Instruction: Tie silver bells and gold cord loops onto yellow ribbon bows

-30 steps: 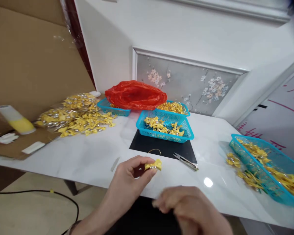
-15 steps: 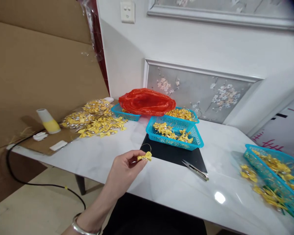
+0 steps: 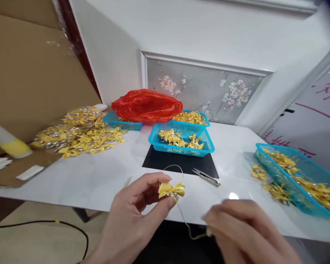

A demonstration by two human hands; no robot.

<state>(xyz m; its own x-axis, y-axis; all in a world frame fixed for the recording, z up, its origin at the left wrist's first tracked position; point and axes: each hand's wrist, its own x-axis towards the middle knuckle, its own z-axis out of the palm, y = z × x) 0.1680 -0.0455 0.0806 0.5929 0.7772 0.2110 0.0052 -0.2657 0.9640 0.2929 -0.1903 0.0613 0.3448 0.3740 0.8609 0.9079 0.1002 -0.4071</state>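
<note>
My left hand (image 3: 139, 214) pinches a small yellow ribbon bow (image 3: 171, 190) between thumb and forefinger, with silvery beads along its lower side. A thin yellow cord (image 3: 187, 226) comes off the bow, looping above it and also running down to the right. At that lower end is my right hand (image 3: 243, 233), blurred, its fingers closed on the cord. Behind the hands, thread snips (image 3: 206, 177) lie at the edge of a black mat (image 3: 178, 162). On the mat stands a blue basket (image 3: 181, 149) with several yellow bows.
A red plastic bag (image 3: 147, 106) sits on another blue basket (image 3: 123, 124) at the back. Several beaded bows (image 3: 90, 141) are heaped on the left of the white table (image 3: 99, 181). At right stands a larger blue basket (image 3: 288, 183), with bows beside it. A yellow-white cone (image 3: 9, 141) leans at far left.
My right hand has come into view at the lower right, on the cord. The bow in my left hand is now nearer and turned bead-side down. The view has shifted right.
</note>
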